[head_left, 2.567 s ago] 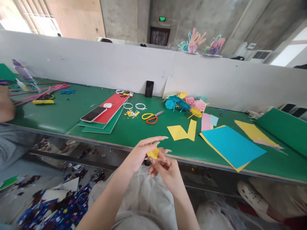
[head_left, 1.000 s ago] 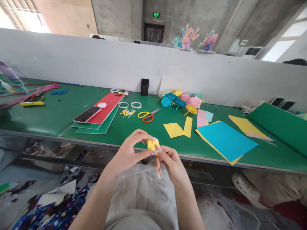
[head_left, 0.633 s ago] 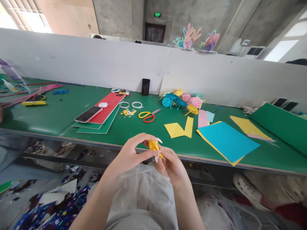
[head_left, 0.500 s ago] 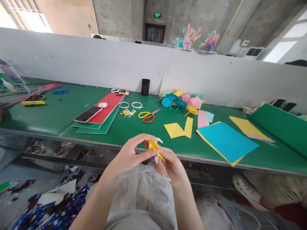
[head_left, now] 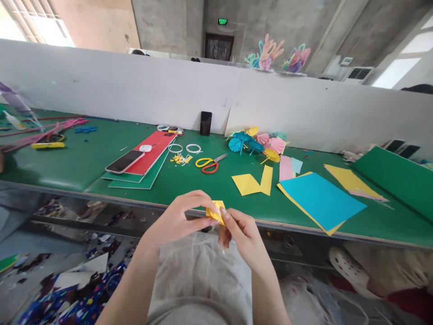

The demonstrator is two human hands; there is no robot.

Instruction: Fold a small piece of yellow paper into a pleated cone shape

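One folded paper (head_left: pixel 218 204) pinched by left hand (head_left: pixel 184 212), right hand (head_left: pixel 241 228); green tabletop (head_left: pixel 187 178), white partition (head_left: pixel 145 90), concrete wall (head_left: pixel 287 20) beyond.

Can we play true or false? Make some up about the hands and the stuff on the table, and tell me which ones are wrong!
1. The left hand and right hand hold folded yellow paper. True.
2. The blue sheet is under a yellow sheet. False: the blue sheet is on top.
3. The scissors have one yellow handle and one red. True.
4. The paper umbrellas are all blue. False: some paper umbrellas are pink or yellow.
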